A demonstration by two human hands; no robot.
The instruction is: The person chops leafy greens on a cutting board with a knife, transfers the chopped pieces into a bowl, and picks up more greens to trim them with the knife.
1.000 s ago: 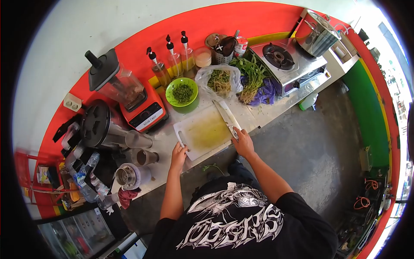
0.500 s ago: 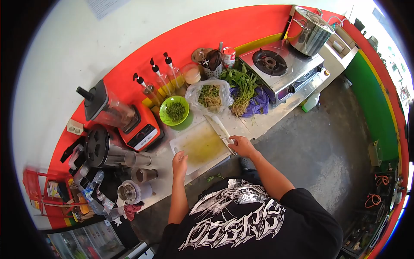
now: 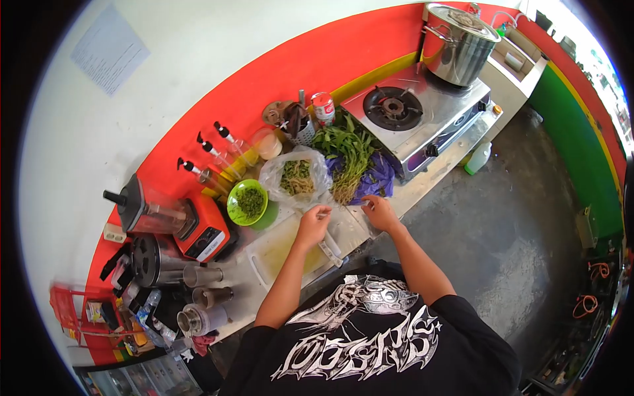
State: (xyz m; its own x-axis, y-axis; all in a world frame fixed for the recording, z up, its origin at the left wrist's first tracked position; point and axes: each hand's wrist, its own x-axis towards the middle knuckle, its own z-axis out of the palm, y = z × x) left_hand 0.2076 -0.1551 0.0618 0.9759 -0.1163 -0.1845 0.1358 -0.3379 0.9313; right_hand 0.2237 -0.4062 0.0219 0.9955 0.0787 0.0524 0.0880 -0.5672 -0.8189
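My left hand (image 3: 313, 226) hovers over the right end of the white chopping board (image 3: 267, 257), just below a clear plastic bag (image 3: 296, 177) of cut stems. Its fingers are loosely curled, with nothing visible in them. My right hand (image 3: 380, 214) is at the counter's front edge, fingers apart, by the purple plastic bag (image 3: 378, 177) under a bunch of leafy greens (image 3: 352, 155). Whether its fingertips touch the bag, I cannot tell. A knife (image 3: 331, 253) lies on the board's right side, blade partly hidden by my left hand. Chopped greens fill a green bowl (image 3: 249, 201).
A gas stove (image 3: 422, 122) bearing a large steel pot (image 3: 461, 46) stands to the right. Left of the bowl is a red blender (image 3: 206, 231), with pump bottles (image 3: 210, 155) behind. Metal and clear cups (image 3: 212, 297) crowd the left counter. A can (image 3: 323, 107) stands behind the greens.
My right hand has let go of the knife and moved up toward the greens. My left hand has left the board's left side and moved right and up. The view has shifted.
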